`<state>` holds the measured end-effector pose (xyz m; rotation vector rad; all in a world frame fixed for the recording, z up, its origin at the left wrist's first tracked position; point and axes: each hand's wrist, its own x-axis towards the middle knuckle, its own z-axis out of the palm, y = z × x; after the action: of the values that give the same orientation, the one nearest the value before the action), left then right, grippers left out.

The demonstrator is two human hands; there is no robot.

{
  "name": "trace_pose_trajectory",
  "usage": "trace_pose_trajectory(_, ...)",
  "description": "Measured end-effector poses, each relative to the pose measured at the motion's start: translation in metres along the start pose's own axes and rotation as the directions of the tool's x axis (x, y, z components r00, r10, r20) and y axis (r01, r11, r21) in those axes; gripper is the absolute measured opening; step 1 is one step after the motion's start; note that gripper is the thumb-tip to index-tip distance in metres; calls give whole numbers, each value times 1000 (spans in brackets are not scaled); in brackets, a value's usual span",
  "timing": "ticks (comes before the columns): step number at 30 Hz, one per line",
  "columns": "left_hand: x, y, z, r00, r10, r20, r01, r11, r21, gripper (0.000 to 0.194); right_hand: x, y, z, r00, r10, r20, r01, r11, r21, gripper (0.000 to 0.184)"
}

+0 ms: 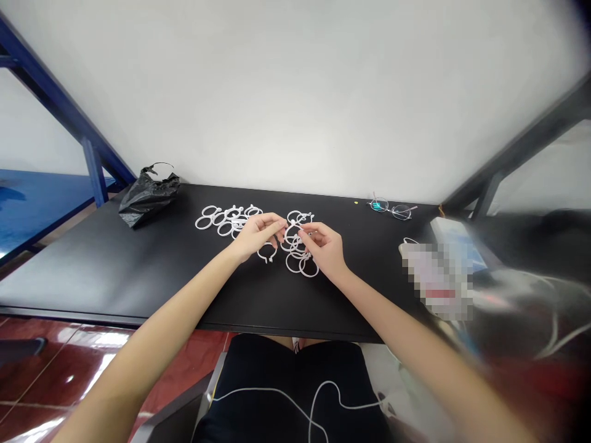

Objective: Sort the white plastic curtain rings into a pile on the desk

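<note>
The black, flat worktop (152, 277) carries everything, with a crumpled black plastic bag (150, 197) on it as the landmark. Well to the bag's right is a white oblong box (450, 234), beside a patch blotted out by coarse squares, so what lies under it cannot be told; blur there smears the surroundings too. The two bare hands meet between bag and box: the right hand (323, 246) appears to pinch a thin white plastic ring (293, 223) between thumb and fingertips, right of the bag; the left hand (262, 234), nearer the bag, curls its fingertips towards that ring, though whether they are clamped on it I cannot tell. Also right of the bag lie thin-rimmed eyeglasses (391, 209), farther off than the rings, and two loose heaps of similar white rings, the nearer heap (234, 220) partly covered by the left hand and the farther heap (302, 255) overlapping too much to count. The ring should prove light, smooth and slightly springy, best taken by its slim band near the small knob, with little squeeze lest it bend or slip.
</note>
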<state>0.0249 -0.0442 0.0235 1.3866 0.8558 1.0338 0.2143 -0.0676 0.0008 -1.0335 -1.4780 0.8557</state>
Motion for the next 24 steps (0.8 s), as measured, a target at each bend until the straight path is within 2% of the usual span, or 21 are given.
trace_pose_trajectory(3, 0, 1, -3, 998, -58, -3, 57, 998, -40, 35, -1, -1, 1, 1000, -4, -11, 4, 1000, -5, 22)
trace_pose_trajectory(5, -1, 1, -1, 995, -97, 35, 97, 995, -18, 36, -2, -1, 1, 999, -31, -19, 30, 999, -34, 20)
trace_pose_trajectory(9, -3, 1, 5, 983, -150, 111, 148, 989, 29, 36, -2, 0, 0, 990, -141, 20, 143, 979, -146, 15)
trace_pose_trajectory(14, -4, 1, 7, 983, -157, 100, 162, 986, -44, 34, -3, 3, 0, 975, -209, 68, 219, 956, -196, 14)
trace_pose_trajectory(18, -4, 3, 4, 987, -118, 111, 118, 993, 5, 31, -4, 3, 3, 979, -185, 87, 197, 967, -164, 14)
trace_pose_trajectory(21, -4, 4, 3, 987, -105, 122, 99, 994, 54, 29, -4, 2, 3, 985, -122, 119, 139, 979, -147, 16)
trace_pose_trajectory(24, -2, 3, 1, 996, -63, 64, 58, 995, 79, 31, -2, 3, 1, 992, -51, 112, 66, 989, -132, 24)
